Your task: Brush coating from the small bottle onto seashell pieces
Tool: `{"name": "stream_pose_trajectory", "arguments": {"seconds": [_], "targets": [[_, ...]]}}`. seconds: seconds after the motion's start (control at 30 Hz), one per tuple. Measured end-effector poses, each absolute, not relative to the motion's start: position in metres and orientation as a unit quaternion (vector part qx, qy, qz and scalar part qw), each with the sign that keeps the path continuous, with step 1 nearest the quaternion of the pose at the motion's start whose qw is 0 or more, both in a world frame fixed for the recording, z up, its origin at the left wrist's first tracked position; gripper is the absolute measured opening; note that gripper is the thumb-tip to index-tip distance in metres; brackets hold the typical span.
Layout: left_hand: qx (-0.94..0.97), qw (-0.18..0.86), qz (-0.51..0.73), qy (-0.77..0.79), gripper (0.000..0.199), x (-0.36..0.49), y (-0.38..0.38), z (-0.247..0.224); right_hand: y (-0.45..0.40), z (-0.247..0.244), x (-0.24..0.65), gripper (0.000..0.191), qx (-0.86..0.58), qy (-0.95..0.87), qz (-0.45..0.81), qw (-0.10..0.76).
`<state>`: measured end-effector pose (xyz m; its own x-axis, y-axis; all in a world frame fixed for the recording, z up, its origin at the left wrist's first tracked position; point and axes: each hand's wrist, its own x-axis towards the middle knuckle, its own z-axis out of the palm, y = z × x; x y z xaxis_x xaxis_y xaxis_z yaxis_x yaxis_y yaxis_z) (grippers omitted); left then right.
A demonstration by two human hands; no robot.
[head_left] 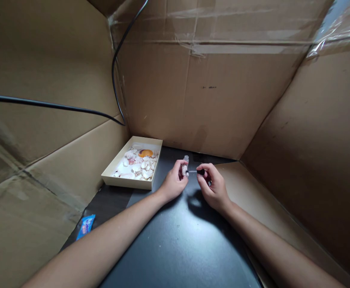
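My left hand (174, 181) is closed round a small clear glass bottle (186, 160), which looks filled with whitish bits low down. Between the fingertips of my right hand (213, 185) is a black-capped brush applicator (200, 172). Its thin pale stem points left, and the dark tip meets or nearly meets the side of the bottle. Both hands are held above the dark tabletop (175, 248). To the left of my left hand stands a shallow cream tray (130, 183) with several white shells (145, 168) and an orange-brown shell (145, 153) in it.
Cardboard walls (211, 108) enclose the table at the back and both sides. A blue packet (86, 226) lies near the left edge, beside my left forearm. Black cable (115, 68) hangs at the upper left. A cardboard sheet (241, 180) lies on the right.
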<state>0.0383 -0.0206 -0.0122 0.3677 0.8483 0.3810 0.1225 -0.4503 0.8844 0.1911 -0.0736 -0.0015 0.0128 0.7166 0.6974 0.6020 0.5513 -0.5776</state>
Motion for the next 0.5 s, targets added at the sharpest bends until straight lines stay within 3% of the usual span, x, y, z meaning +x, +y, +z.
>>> {"name": "stream_pose_trajectory", "arguments": {"seconds": [0.5], "targets": [[0.712, 0.418, 0.447, 0.343, 0.029, 0.038, -0.0191, -0.0091, -0.0725, -0.0023, 0.1917, 0.013, -0.478, -0.692, 0.055, 0.538]]}}
